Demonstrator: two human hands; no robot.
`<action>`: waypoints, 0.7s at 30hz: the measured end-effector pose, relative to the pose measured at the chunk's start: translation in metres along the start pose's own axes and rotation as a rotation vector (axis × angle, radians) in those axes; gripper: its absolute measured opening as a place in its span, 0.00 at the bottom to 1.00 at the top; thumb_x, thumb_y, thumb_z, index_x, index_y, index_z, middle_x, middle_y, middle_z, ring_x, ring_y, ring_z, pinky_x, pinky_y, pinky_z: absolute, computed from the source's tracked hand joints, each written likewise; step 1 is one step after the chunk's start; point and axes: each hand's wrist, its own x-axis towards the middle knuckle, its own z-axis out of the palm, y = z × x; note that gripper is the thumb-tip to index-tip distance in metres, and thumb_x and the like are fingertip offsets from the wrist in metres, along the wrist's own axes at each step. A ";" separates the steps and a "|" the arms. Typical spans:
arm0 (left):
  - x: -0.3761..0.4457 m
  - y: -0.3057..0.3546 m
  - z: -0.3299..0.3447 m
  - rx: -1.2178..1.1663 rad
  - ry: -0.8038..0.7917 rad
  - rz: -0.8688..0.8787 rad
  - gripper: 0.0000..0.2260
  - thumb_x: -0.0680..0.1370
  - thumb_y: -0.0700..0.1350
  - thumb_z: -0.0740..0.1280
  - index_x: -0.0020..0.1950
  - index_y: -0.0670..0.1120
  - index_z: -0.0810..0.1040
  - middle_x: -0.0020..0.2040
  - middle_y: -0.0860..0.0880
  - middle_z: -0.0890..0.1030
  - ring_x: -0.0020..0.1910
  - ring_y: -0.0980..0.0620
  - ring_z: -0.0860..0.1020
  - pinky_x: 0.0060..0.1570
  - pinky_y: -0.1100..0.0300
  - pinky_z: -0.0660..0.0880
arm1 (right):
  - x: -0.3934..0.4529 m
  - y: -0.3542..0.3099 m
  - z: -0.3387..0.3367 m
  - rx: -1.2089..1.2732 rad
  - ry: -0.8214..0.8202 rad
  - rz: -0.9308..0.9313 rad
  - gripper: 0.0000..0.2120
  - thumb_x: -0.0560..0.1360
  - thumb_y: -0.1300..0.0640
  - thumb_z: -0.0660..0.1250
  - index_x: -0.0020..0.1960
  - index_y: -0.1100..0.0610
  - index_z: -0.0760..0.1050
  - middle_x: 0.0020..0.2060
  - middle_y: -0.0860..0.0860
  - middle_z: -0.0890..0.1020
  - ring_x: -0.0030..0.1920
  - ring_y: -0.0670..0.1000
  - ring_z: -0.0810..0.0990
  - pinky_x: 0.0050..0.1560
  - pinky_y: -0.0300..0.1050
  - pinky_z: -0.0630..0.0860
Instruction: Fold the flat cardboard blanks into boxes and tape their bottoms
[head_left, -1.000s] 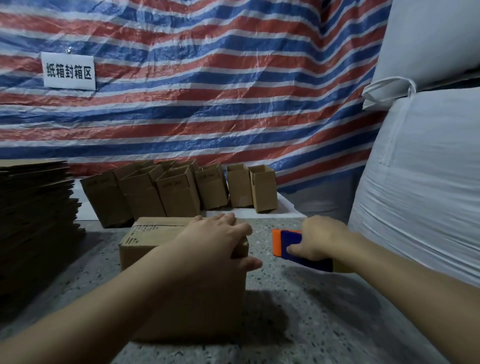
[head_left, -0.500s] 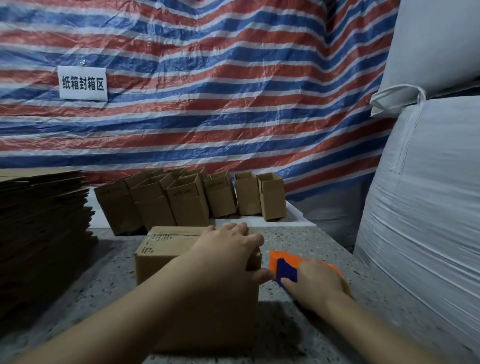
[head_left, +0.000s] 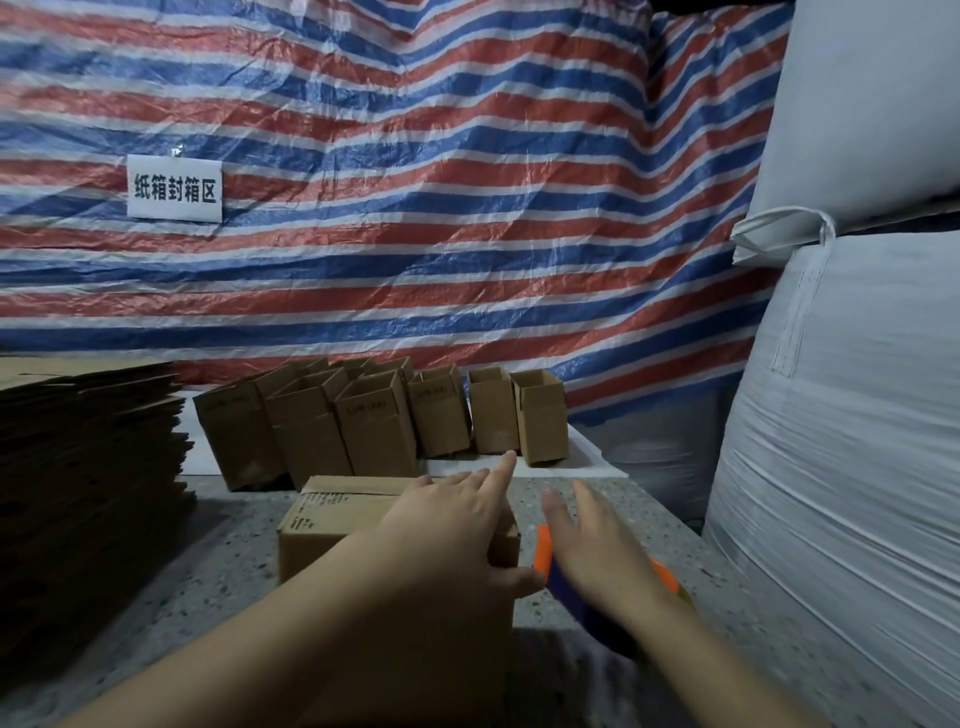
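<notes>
Since half a second ago my right hand (head_left: 597, 564) has let go of the tape dispenser (head_left: 558, 577), fingers spread wide.
Left hand (head_left: 457, 525) presses flat, fingers straight, on the box (head_left: 332, 525); finished boxes (head_left: 384, 421) stand beyond my fingertips, blanks (head_left: 88, 447) remain stacked.

**Occluded and indistinct areas**

The right hand (head_left: 592, 556) is motion-blurred and covers most of the tape dispenser (head_left: 543, 552). The left hand (head_left: 457, 525) and forearm hide the box (head_left: 332, 525) top and front. The flat blank stack (head_left: 88, 447) is cut off at the left edge. Print on the finished boxes (head_left: 374, 415) is illegible.
</notes>
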 end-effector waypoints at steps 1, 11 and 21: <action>0.001 0.000 -0.001 -0.011 -0.011 -0.004 0.52 0.71 0.73 0.62 0.79 0.52 0.33 0.80 0.50 0.57 0.78 0.49 0.58 0.75 0.50 0.55 | -0.006 -0.014 0.000 0.287 -0.076 0.018 0.36 0.79 0.29 0.46 0.81 0.47 0.56 0.80 0.50 0.60 0.79 0.52 0.59 0.76 0.56 0.57; 0.005 0.001 -0.001 0.002 -0.075 -0.032 0.57 0.70 0.63 0.73 0.80 0.47 0.34 0.81 0.47 0.54 0.79 0.48 0.55 0.76 0.49 0.52 | -0.033 -0.056 0.013 0.924 -0.455 0.207 0.21 0.80 0.32 0.51 0.64 0.37 0.74 0.56 0.46 0.81 0.55 0.48 0.78 0.59 0.51 0.78; -0.045 -0.077 -0.035 -0.680 0.348 -0.346 0.33 0.75 0.64 0.62 0.77 0.51 0.63 0.72 0.51 0.71 0.62 0.58 0.71 0.54 0.64 0.70 | -0.023 -0.052 -0.001 0.916 -0.358 0.444 0.33 0.83 0.36 0.50 0.82 0.53 0.54 0.78 0.57 0.63 0.77 0.61 0.62 0.77 0.67 0.52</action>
